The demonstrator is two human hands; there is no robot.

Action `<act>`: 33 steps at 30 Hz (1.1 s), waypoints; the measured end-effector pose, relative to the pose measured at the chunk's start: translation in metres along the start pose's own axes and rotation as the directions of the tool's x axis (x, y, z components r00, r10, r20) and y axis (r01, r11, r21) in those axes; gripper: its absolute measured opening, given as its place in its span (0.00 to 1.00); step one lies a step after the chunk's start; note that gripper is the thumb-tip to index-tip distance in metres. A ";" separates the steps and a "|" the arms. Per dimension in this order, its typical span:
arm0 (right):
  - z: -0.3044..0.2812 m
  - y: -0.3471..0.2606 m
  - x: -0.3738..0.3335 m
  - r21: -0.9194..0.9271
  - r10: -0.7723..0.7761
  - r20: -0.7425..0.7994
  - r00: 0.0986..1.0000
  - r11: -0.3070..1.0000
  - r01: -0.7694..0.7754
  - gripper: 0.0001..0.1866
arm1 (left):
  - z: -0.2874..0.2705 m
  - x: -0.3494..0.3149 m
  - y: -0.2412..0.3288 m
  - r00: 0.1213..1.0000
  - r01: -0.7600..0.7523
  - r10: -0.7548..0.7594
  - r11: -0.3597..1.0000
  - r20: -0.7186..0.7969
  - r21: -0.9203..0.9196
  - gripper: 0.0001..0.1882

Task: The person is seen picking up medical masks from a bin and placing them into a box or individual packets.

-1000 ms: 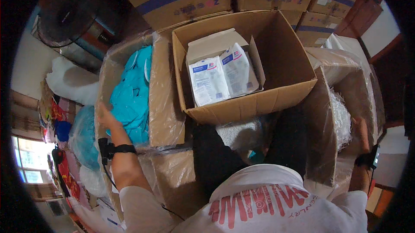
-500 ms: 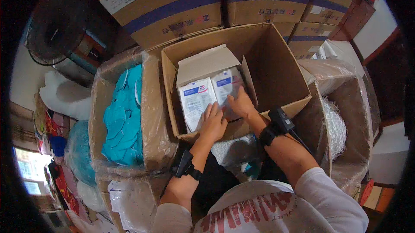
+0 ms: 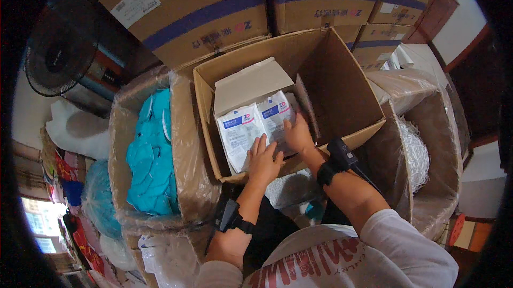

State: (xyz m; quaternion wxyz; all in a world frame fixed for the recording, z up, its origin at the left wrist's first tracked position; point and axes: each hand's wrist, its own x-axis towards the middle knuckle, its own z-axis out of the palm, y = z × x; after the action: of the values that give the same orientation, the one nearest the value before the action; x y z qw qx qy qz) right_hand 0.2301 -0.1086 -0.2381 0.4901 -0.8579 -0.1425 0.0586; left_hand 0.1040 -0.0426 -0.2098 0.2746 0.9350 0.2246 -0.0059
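Observation:
Two stacks of flat white packets with blue and pink print, a left stack (image 3: 238, 144) and a right stack (image 3: 276, 113), lie side by side in a small carton (image 3: 254, 84) with its flap raised. That carton sits inside a large brown cardboard box (image 3: 342, 74). My left hand (image 3: 263, 161) rests with fingers spread on the near end of the packets, where the two stacks meet. At the right edge of the right stack is my right hand (image 3: 299, 134), its thumb and fingers apart against the packets. Part of its fingers is hidden.
Left stands a plastic-lined box of teal mask-like pieces (image 3: 152, 154). Another lined box, at right, holds a bundle of white strands (image 3: 414, 154). Tall sealed cartons (image 3: 214, 10) form a wall behind. A black fan (image 3: 61, 58) is at far left.
My right hand has shifted slightly on the right stack, whose top packet now shows more of its print. My left hand's fingers have spread on the near end. The view has moved a little.

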 end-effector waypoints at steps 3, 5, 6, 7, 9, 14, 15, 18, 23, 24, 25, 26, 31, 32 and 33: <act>-0.014 -0.016 0.007 -0.075 0.202 0.226 0.953 0.979 -0.189 0.29 | 0.002 -0.002 -0.003 0.999 0.005 -0.006 0.999 -0.033 -0.042 0.22; -0.013 -0.023 0.008 -0.093 0.246 0.279 0.928 0.969 -0.229 0.29 | -0.002 -0.002 -0.002 1.000 0.022 -0.022 1.000 -0.008 -0.004 0.22; -0.013 -0.023 0.009 -0.105 0.270 0.306 0.913 0.963 -0.250 0.29 | -0.002 -0.001 0.000 0.999 0.031 -0.031 0.999 0.007 0.014 0.22; -0.014 -0.023 0.008 -0.067 0.209 0.266 0.941 0.978 -0.199 0.28 | 0.000 -0.001 0.000 1.000 0.016 -0.016 1.000 -0.009 0.025 0.21; -0.013 -0.020 0.001 0.000 0.087 0.177 0.980 0.996 -0.088 0.27 | 0.006 -0.001 -0.004 0.999 -0.013 0.014 0.999 -0.041 0.044 0.20; -0.010 -0.007 -0.013 -0.050 -0.289 0.044 0.956 0.956 0.291 0.27 | 0.006 -0.001 -0.006 1.000 -0.023 0.024 0.999 -0.020 0.040 0.20; -0.010 -0.007 -0.014 -0.073 -0.324 0.044 0.945 0.942 0.326 0.27 | 0.006 -0.001 -0.006 1.000 -0.021 0.022 0.999 -0.017 0.036 0.21; -0.016 -0.012 -0.016 -0.101 -0.410 0.048 0.911 0.905 0.413 0.27 | 0.005 -0.001 -0.006 1.000 -0.009 0.010 0.999 -0.004 0.050 0.21; -0.026 -0.030 -0.016 0.082 -0.124 0.058 0.991 0.989 0.119 0.24 | 0.003 0.001 -0.006 1.000 -0.029 0.029 0.998 0.012 0.059 0.20; -0.026 -0.030 -0.013 0.106 -0.041 0.024 0.999 0.994 0.038 0.22 | 0.005 0.004 -0.009 0.999 -0.048 0.048 0.997 0.011 0.061 0.21; -0.030 -0.034 -0.011 0.083 -0.021 0.097 0.995 0.996 0.013 0.20 | 0.009 0.006 -0.014 0.999 -0.038 0.039 0.999 -0.012 0.006 0.21; -0.037 -0.036 -0.006 0.059 0.000 0.167 0.986 0.998 -0.010 0.18 | 0.013 0.008 -0.021 0.999 -0.032 0.030 0.998 -0.033 -0.050 0.21; -0.079 -0.046 -0.016 0.421 -0.157 0.056 0.986 0.899 0.119 0.12 | -0.012 0.014 -0.017 0.939 0.076 -0.308 0.622 -0.155 -0.780 0.28; -0.098 -0.053 -0.026 0.507 -0.149 0.120 0.981 0.859 0.069 0.12 | -0.025 0.010 -0.005 0.949 0.019 -0.272 0.549 -0.157 -0.836 0.28; -0.115 -0.057 -0.038 0.586 -0.143 0.185 0.972 0.810 0.008 0.12 | -0.037 0.006 0.005 0.958 -0.034 -0.235 0.472 -0.163 -0.881 0.29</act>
State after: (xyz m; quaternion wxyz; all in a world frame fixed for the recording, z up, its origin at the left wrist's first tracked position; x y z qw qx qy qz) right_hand 0.2115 -0.1877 -0.1319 0.7118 -0.6487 -0.2053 0.1744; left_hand 0.1076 -0.0253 -0.1767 0.6799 0.6401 0.2850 0.2163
